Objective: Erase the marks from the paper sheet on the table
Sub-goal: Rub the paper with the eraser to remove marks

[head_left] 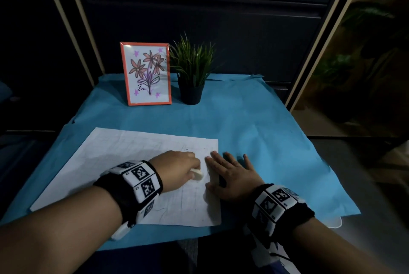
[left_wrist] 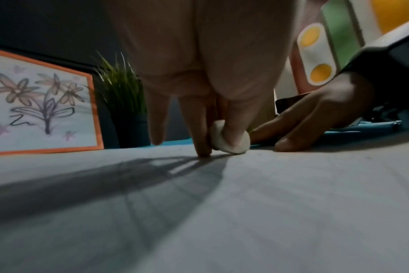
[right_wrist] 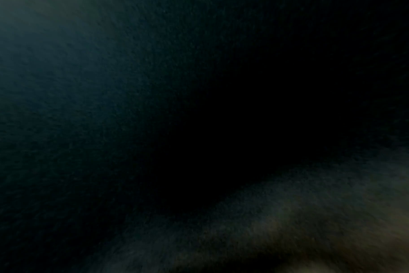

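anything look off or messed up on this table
Mostly tidy. The paper sheet lies skewed to the table edge and looks creased, and the blue cover under it is wrinkled. The right wrist view is dark, showing nothing.

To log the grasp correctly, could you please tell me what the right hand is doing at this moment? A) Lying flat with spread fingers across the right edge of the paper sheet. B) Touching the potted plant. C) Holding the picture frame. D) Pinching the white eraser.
A: the right hand lies flat across the paper sheet's right edge, while the left hand pinches the white eraser.
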`<state>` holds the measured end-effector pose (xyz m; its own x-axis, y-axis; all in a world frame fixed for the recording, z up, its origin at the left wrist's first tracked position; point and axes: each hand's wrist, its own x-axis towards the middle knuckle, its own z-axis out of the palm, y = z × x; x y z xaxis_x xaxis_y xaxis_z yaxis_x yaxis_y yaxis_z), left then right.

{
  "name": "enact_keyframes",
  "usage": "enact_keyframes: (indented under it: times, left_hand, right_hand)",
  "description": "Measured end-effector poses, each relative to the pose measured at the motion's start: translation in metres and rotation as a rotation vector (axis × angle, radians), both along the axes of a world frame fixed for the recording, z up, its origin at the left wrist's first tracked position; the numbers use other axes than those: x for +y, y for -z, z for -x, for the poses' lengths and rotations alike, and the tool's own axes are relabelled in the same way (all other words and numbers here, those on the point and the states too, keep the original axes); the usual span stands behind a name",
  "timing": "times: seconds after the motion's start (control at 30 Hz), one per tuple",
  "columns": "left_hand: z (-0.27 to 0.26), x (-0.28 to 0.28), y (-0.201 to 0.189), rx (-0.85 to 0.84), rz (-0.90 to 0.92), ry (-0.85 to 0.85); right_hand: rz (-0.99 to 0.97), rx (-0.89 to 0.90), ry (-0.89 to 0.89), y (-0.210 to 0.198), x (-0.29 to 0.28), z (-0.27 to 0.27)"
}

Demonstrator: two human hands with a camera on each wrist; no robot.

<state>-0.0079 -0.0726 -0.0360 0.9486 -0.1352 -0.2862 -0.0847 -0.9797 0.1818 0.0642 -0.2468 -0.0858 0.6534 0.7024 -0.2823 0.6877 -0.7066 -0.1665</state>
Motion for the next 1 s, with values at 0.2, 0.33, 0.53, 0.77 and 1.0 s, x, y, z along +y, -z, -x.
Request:
enact_keyframes:
  times: [0.2,0.33,0.53,0.77,1.0]
  left_hand:
    - [0.006,0.0,0.001,0.106,0.041,0.064]
    - [0.005,0.0,0.007,-0.005,0.019,0.021]
    - [0.007,-0.004,0.005,0.115,0.078,0.069]
    - [0.007,-0.007,0.008,0.0,0.032,-0.008]
    - [0.011,-0.002,0.006,0.057,0.076,0.011]
  right_hand:
    - [0.001,0.003,0.0,0.0,0.0,0.001]
    - [-0.009,-0.002,0.004,-0.001,0.0,0.0]
    - [-0.003,0.0,0.007,0.0,0.0,0.0]
    - [-0.017,-0.012,0.017,0.0,0.001,0.0]
    - [-0.01,-0.018,0.012,-0.002,0.001,0.002]
